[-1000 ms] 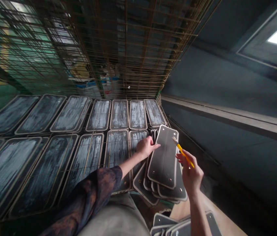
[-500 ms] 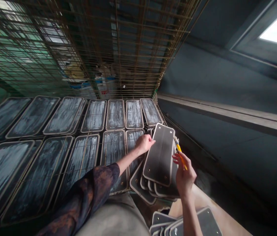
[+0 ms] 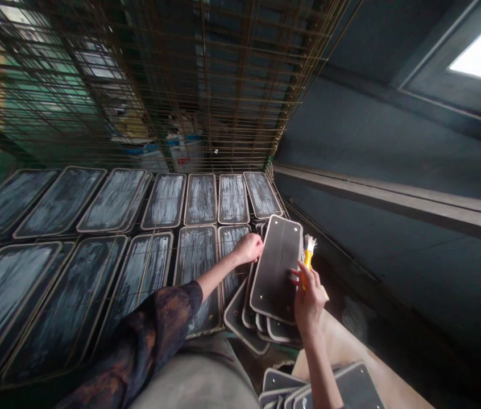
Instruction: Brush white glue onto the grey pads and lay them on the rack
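A dark grey rounded panel (image 3: 278, 267) with a pale rim and small corner fittings lies tilted on top of a loose stack. My left hand (image 3: 249, 248) is closed at its left edge, the fingertips partly hidden there. In my right hand (image 3: 309, 298) is a paintbrush (image 3: 307, 259) with a yellow handle, its pale bristles pointing up and away from me. The fingers of that hand curl round the handle at the panel's right edge, and the bristles are apart from the panel. Fanned panels (image 3: 243, 324) show beneath the top one.
Rows of panels streaked with white (image 3: 200, 199) lie on a wire rack to the left and ahead. A wire grid (image 3: 240, 85) rises behind them. Another panel stack (image 3: 278, 379) is near me, beside a tan board (image 3: 351, 341). A dark wall (image 3: 394, 250) runs along the right.
My right hand has moved slightly left, and the brush has turned more upright. My left hand has shifted a little left, from over the panel's edge to beside it.
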Action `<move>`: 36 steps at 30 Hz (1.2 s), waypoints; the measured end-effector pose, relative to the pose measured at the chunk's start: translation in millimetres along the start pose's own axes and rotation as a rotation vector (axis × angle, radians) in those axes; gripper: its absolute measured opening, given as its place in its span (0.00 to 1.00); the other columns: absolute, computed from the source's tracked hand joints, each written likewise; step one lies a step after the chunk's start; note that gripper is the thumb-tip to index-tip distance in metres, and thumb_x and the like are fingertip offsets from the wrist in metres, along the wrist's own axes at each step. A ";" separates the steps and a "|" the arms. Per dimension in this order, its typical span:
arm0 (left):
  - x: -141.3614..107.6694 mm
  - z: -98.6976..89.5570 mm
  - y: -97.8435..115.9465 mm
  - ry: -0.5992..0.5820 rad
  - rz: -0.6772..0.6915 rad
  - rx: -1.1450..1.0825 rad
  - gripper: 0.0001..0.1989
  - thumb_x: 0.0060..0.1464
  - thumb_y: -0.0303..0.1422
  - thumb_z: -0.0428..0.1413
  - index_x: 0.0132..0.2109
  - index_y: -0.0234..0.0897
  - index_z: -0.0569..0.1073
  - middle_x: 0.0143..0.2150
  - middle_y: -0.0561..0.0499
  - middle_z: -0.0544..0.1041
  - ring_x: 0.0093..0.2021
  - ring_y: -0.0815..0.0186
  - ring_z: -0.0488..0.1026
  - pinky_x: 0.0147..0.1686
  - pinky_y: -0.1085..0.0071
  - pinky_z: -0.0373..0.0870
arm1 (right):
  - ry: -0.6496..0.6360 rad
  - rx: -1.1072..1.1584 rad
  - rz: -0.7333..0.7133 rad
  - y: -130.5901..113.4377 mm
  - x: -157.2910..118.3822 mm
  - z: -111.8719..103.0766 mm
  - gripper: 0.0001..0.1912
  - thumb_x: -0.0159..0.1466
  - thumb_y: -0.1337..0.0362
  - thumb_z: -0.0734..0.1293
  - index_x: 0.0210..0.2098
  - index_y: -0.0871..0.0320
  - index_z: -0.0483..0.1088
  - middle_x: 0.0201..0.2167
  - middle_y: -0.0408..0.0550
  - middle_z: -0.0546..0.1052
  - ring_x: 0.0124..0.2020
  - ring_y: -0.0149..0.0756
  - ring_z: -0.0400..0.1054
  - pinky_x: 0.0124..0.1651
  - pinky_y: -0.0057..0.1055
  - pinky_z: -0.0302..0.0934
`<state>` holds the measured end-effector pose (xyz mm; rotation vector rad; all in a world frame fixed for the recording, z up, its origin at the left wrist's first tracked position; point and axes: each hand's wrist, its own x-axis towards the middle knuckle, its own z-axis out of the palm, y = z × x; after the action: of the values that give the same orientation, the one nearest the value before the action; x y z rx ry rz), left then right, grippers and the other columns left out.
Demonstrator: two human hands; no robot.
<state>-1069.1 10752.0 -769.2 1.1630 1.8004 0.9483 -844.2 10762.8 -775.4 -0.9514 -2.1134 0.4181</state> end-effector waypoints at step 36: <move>-157.7 -2.1 -34.3 -0.185 -0.160 -0.856 0.21 0.54 0.51 0.53 0.30 0.35 0.64 0.14 0.60 0.62 0.13 0.73 0.64 0.11 0.80 0.52 | 0.075 0.184 0.016 -24.2 -8.9 -11.5 0.18 0.67 0.69 0.58 0.55 0.52 0.66 0.47 0.50 0.72 0.43 0.39 0.73 0.40 0.38 0.73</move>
<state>-1039.1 10593.4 -765.7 0.5275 1.1101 1.2780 -843.5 10739.9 -759.0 -0.8643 -1.9635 0.5656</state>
